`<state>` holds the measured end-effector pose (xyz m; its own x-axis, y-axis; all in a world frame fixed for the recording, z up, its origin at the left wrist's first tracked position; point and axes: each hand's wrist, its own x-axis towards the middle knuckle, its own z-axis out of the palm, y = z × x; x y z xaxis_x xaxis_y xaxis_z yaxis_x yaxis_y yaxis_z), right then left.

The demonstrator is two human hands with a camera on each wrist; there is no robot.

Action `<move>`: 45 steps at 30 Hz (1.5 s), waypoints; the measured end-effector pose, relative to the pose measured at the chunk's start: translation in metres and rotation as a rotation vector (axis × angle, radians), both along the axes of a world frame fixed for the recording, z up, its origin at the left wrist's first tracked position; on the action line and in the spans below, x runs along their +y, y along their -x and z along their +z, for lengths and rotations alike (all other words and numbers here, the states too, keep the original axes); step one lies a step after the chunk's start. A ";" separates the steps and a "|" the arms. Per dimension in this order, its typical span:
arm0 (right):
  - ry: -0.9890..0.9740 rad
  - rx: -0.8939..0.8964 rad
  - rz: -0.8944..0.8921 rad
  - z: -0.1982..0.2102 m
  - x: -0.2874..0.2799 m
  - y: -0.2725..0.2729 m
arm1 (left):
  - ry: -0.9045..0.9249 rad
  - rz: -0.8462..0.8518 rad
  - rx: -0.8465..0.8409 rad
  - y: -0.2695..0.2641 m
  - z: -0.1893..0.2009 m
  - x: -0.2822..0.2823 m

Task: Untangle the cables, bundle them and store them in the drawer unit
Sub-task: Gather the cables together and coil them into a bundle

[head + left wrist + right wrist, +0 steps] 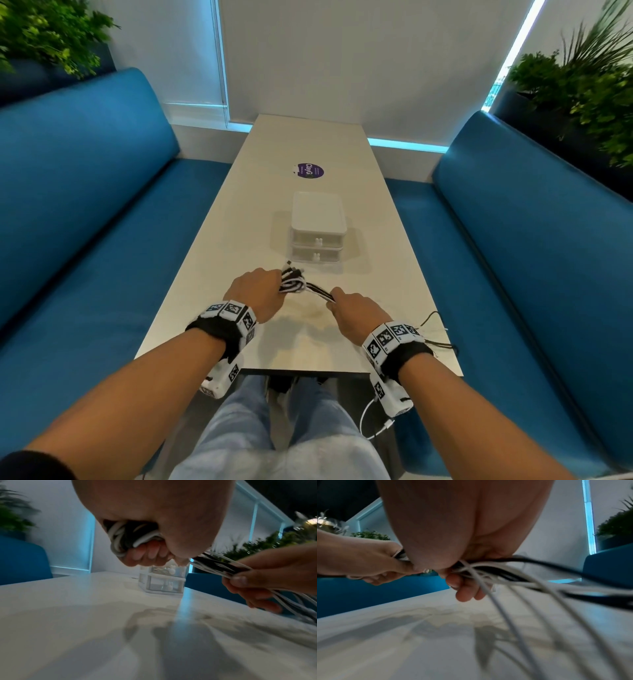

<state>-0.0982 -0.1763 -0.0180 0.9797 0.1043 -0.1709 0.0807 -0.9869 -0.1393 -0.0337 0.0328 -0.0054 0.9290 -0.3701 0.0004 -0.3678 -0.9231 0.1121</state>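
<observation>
A bundle of black and white cables (293, 280) is coiled in my left hand (257, 291), just above the white table (239, 212). In the left wrist view my fingers curl round the coil of cables (125, 536). Straight strands run right into my right hand (352, 312), which pinches them; the loose ends of the cables (530, 586) trail off past it toward the table's right edge. The white two-drawer unit (318, 226) stands just beyond both hands, its drawers closed.
A purple round sticker (309, 170) lies farther down the table. Blue benches (85, 212) run along both sides, with plants (589, 99) behind them. A white cable (371, 416) hangs below the table's near edge by my right wrist.
</observation>
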 end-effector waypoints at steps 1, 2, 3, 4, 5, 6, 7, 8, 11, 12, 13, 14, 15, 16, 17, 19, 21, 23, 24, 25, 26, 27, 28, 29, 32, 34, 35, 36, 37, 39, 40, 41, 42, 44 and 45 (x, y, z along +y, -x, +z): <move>0.021 -0.003 -0.003 0.000 -0.002 0.002 | 0.053 0.041 -0.011 -0.004 0.001 0.003; 0.040 -0.001 -0.010 0.001 -0.003 0.003 | 0.093 0.068 -0.026 -0.007 0.002 0.006; 0.057 0.004 -0.011 0.002 -0.004 0.005 | 0.117 0.088 -0.039 -0.010 0.004 0.008; 0.072 0.011 -0.004 0.004 -0.004 0.005 | 0.133 0.105 -0.042 -0.012 0.006 0.008; 0.080 0.020 0.005 0.005 -0.004 0.005 | 0.151 0.122 -0.030 -0.013 0.008 0.007; 0.071 0.028 0.005 0.008 -0.003 0.005 | 0.177 0.145 -0.001 -0.013 0.008 0.005; 0.049 0.035 -0.004 0.009 -0.001 0.004 | 0.217 0.173 0.042 -0.013 0.007 0.003; 0.021 0.044 -0.014 0.011 0.001 0.002 | 0.283 0.204 0.094 -0.013 0.006 0.001; -0.105 0.084 -0.043 0.011 0.007 -0.002 | 0.584 0.258 0.280 -0.011 0.002 -0.005; -0.160 0.092 -0.063 0.010 0.009 -0.002 | 0.670 0.260 0.334 -0.008 0.002 -0.007; -0.205 0.093 -0.077 0.009 0.011 -0.002 | 0.722 0.245 0.373 -0.006 0.002 -0.008; -0.231 0.091 -0.086 0.009 0.012 -0.002 | 0.751 0.217 0.400 -0.004 0.001 -0.009; -0.245 0.084 -0.088 0.010 0.012 -0.002 | 0.764 0.188 0.420 -0.002 0.000 -0.011; -0.255 0.079 -0.084 0.010 0.013 -0.001 | 0.769 0.163 0.429 -0.001 -0.001 -0.012; -0.271 0.076 -0.075 0.010 0.014 0.000 | 0.782 0.143 0.433 0.001 -0.003 -0.014; -0.297 0.066 -0.047 0.013 0.018 0.001 | 0.826 0.121 0.431 0.003 -0.005 -0.020; -0.256 0.054 0.031 0.015 0.027 0.000 | 0.877 0.116 0.442 0.007 -0.006 -0.029; -0.208 0.039 0.120 0.014 0.037 -0.001 | 0.927 0.136 0.454 0.010 -0.006 -0.040; -0.223 0.046 0.122 0.013 0.039 -0.002 | 0.936 0.159 0.444 0.011 -0.004 -0.045; -0.249 0.060 0.117 0.011 0.039 -0.004 | 0.929 0.191 0.418 0.013 -0.003 -0.049; -0.267 0.061 0.121 0.010 0.039 -0.007 | 0.906 0.221 0.382 0.014 -0.001 -0.052; -0.289 0.057 0.129 0.009 0.040 -0.008 | 0.882 0.237 0.345 0.014 0.000 -0.054; -0.312 0.055 0.136 0.008 0.039 -0.009 | 0.859 0.244 0.315 0.015 0.001 -0.054; -0.334 0.037 0.142 0.006 0.038 -0.009 | 0.842 0.245 0.288 0.015 0.003 -0.055; -0.387 0.007 0.079 0.007 0.029 -0.002 | 0.852 0.318 0.224 0.007 0.006 -0.049; -0.423 0.022 0.022 0.008 0.016 0.002 | 0.871 0.383 0.194 -0.004 0.008 -0.038; -0.459 0.022 -0.017 0.008 0.009 0.003 | 0.891 0.401 0.188 -0.010 0.008 -0.031; -0.504 0.022 -0.068 0.008 0.001 0.004 | 0.915 0.416 0.182 -0.016 0.008 -0.023; -0.543 0.025 -0.118 0.010 -0.005 0.004 | 0.932 0.435 0.178 -0.020 0.008 -0.017; -0.563 0.031 -0.161 0.010 -0.014 0.005 | 0.965 0.428 0.186 -0.022 0.008 -0.009; -0.564 0.028 -0.166 0.011 -0.015 0.005 | 0.976 0.395 0.196 -0.020 0.008 -0.009; -0.577 0.020 -0.179 0.011 -0.015 0.004 | 0.981 0.364 0.198 -0.017 0.008 -0.009; -0.600 0.003 -0.201 0.011 -0.015 0.003 | 0.991 0.344 0.194 -0.015 0.008 -0.011; -0.648 -0.043 -0.281 0.010 -0.015 0.002 | 1.017 0.347 0.192 -0.014 0.006 -0.012; -0.665 -0.075 -0.331 0.010 -0.016 0.000 | 1.027 0.359 0.191 -0.015 0.004 -0.012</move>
<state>-0.0983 -0.1927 -0.0082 0.9843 -0.1405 -0.1065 -0.1737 -0.6706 -0.7211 -0.0192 0.0207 -0.0015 0.9999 0.0156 -0.0023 0.0085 -0.4077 0.9131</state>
